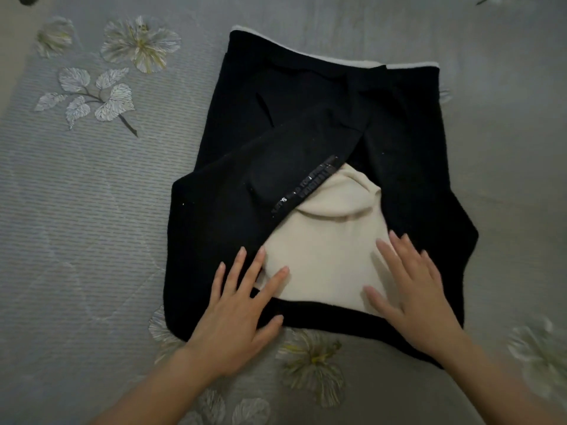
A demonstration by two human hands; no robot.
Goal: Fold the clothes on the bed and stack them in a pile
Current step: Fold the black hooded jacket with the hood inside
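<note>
The black garment [276, 102] lies flat on the bed [92, 210], roughly centred in the head view, with its near hem just in front of the person. A black flap is folded diagonally across its middle. Below that flap a cream fabric panel [325, 250] is exposed, framed by black cloth on the left, the right and the near side. It cannot be told whether the cream panel is a separate piece or part of the black garment.

A narrow lettered strip [306, 187] runs along the flap's lower edge, where black meets cream. It carries pale characters, but they are too blurred to read.

A thin pale edge [411, 66] shows from under the far side of the black garment.

The left hand [236, 305] rests palm down on the near left part of the garment. Its fingers [239, 265] are straight and spread, released, grasping nothing. Most of them lie on black cloth, and one fingertip reaches onto the cream panel.

The right hand [411, 289] rests palm down on the near right part. Its fingers are likewise straight and spread, with the thumb on the cream panel and the outer fingers at the black border.

The bed cover is grey with a printed flower [141, 44] and leaf pattern.
</note>
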